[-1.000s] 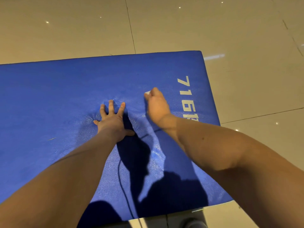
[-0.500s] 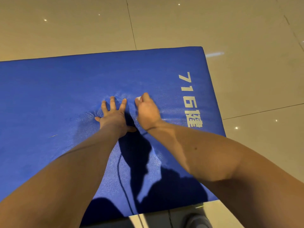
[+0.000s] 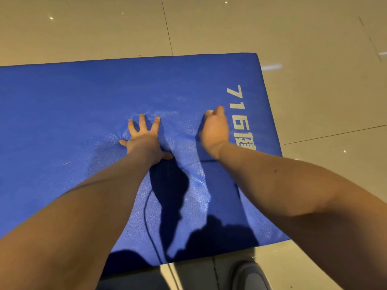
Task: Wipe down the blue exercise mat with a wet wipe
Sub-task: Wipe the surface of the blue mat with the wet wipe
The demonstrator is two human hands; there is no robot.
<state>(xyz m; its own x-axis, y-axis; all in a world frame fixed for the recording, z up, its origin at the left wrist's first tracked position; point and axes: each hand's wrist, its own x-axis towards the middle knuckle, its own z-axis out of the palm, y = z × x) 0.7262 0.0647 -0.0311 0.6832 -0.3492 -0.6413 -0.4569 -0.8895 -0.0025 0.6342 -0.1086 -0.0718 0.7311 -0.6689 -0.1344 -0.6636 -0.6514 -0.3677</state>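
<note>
The blue exercise mat [image 3: 83, 105] lies flat on the floor, with white print along its right end. My left hand [image 3: 144, 137] presses flat on the mat's middle, fingers spread, denting the foam. My right hand [image 3: 214, 130] is on the mat beside the print, fingers curled round a wet wipe [image 3: 210, 112]. Only a small white corner of the wipe shows by my fingertips. A damp sheen shows on the mat around and below my hands.
Glossy beige floor tiles [image 3: 314, 59] surround the mat on the far and right sides. A thin dark cord [image 3: 147, 216] runs across the mat's near part. A grey shoe [image 3: 250, 275] shows at the bottom edge, just off the mat.
My right hand swept left toward my left hand, then back right to beside the white print. My left hand stayed pressed in place.
</note>
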